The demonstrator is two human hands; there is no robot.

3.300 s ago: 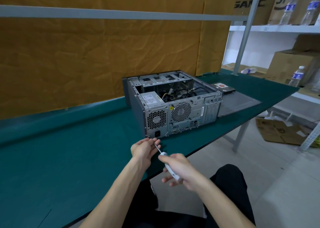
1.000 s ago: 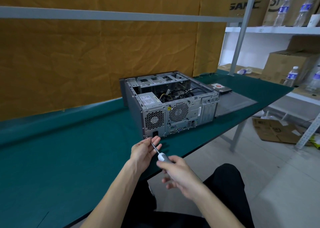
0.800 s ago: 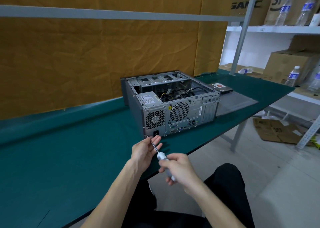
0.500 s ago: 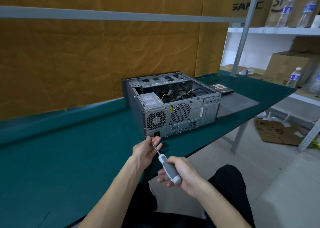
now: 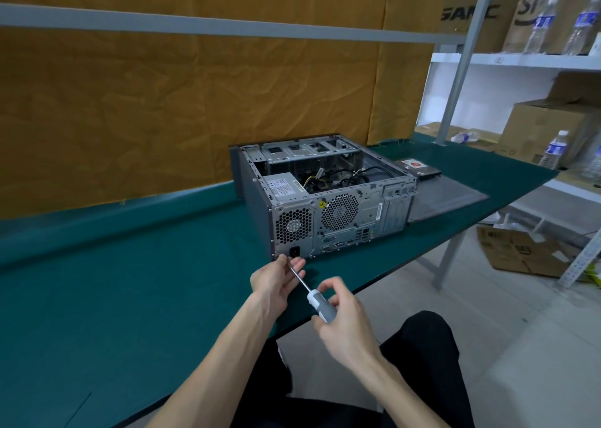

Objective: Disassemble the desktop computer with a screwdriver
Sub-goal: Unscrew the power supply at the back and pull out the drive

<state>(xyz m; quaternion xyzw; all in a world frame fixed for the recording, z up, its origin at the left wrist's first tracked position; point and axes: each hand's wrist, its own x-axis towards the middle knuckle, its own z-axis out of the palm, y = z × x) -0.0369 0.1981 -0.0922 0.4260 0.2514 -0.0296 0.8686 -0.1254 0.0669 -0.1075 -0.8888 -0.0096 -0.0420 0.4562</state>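
Since half a second ago, right hand has re-gripped the screwdriver handle, fingers curled round it. Left hand pinches the shaft near its tip. Shaft points far-left to the computer case rear's lower-left corner, just beyond the left hand on the bench.

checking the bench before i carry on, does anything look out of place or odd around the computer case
Mostly tidy. The desktop computer lies on its side with its side open, its grey panel flat on the mat beside it; that fits disassembly. A drive lies loose behind the panel. A water bottle lies tipped over on the far shelf.
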